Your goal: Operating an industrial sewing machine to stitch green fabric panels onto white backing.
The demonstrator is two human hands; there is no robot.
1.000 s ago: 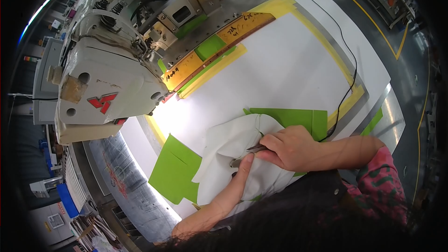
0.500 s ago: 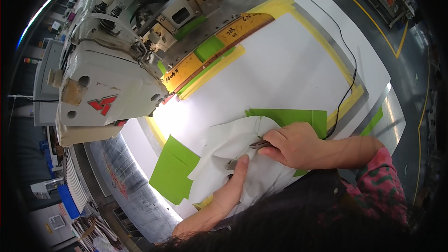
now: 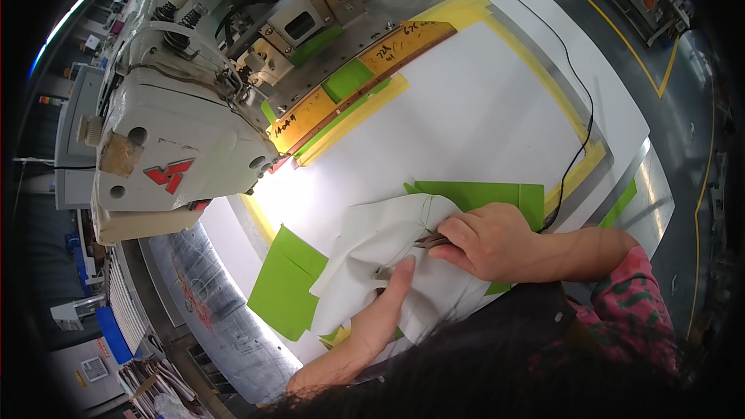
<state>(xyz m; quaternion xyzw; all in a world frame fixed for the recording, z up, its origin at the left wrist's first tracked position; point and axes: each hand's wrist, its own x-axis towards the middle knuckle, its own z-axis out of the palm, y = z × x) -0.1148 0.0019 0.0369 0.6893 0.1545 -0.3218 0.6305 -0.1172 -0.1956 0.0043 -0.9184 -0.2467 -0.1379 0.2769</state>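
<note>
A piece of white fabric (image 3: pixel 361 240), rumpled and folded, lies across my lap side of the work surface. My left hand (image 3: pixel 388 295) pinches it, the thumb pressed on top and the other fingers hidden beneath the cloth. Just beside the thumb tip shows a small greyish patch (image 3: pixel 382 272) in the fabric. My right hand (image 3: pixel 489 242) is closed around small dark metal thread snips (image 3: pixel 432 240), whose pointed tips rest at the cloth near a thin dark thread line. Green card pieces (image 3: pixel 289 283) stick out from under the fabric at left and behind it.
A sewing machine head (image 3: pixel 174 151) stands at left, its lamp lighting the white board (image 3: pixel 466 109). An orange clamp bar (image 3: pixel 372 70) runs behind, and yellow tape edges the board. A black cable (image 3: pixel 587 93) crosses the right side. Stacked papers (image 3: pixel 159 384) sit at lower left.
The fabric has shifted slightly under my hands, and its lower left edge now lets more green and yellow show near my left wrist. Both hands keep nearly the same place and hold.
</note>
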